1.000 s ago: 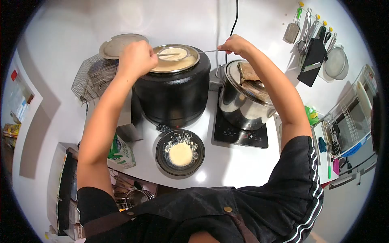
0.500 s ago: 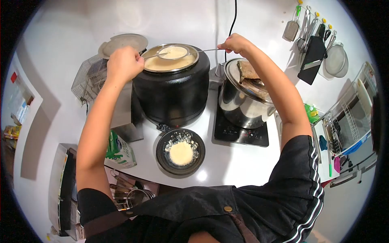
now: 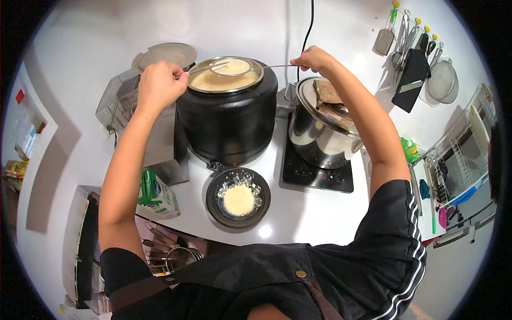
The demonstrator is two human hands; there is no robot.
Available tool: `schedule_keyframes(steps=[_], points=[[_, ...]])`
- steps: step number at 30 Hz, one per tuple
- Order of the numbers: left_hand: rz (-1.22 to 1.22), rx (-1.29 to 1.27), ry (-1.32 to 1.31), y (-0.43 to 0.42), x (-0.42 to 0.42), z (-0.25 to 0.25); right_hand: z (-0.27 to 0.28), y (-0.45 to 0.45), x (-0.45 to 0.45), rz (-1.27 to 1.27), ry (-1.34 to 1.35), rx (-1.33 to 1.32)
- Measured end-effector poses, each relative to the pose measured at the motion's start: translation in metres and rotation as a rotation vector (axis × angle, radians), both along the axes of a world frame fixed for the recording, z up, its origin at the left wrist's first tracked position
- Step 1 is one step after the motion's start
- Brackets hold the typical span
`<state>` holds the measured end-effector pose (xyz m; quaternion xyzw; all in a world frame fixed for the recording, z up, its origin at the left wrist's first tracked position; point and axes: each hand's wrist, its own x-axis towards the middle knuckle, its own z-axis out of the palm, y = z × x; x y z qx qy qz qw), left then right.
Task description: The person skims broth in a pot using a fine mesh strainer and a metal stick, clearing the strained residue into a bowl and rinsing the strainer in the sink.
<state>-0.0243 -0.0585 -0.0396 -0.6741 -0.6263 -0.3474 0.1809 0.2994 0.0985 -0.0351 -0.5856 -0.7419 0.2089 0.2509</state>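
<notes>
My right hand [image 3: 313, 58] pinches the long thin handle of a round strainer [image 3: 256, 68], which is held over the open black soup kettle [image 3: 226, 125]. Pale creamy matter fills the strainer, and a cream-coloured liquid [image 3: 208, 82] lies below it in the kettle. Closed around thin chopsticks [image 3: 202, 69], my left hand [image 3: 161, 88] is at the kettle's left rim, with the tips over the strainer. In front of the kettle, a black bowl [image 3: 212, 205] contains pale yellow liquid with whitish lumps around its sides.
To the right, a lidded steel pot [image 3: 314, 136] stands on a black induction cooker [image 3: 304, 178]. A wire basket [image 3: 114, 98] and a round lid [image 3: 170, 53] are at the back left. A green-white carton [image 3: 160, 197] stands at the front left. Utensils hang on the right wall.
The chopsticks' tips have risen slightly and now show more clearly above the strainer. My right hand still holds the strainer over the kettle. The whole view has shifted a little.
</notes>
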Motion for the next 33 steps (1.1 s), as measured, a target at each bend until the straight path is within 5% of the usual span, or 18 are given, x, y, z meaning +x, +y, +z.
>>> schedule_keyframes(steps=[33], points=[[-0.122,0.066,-0.06,-0.006,-0.019,-0.033,-0.043,-0.043,-0.005,-0.239,0.069,0.038]])
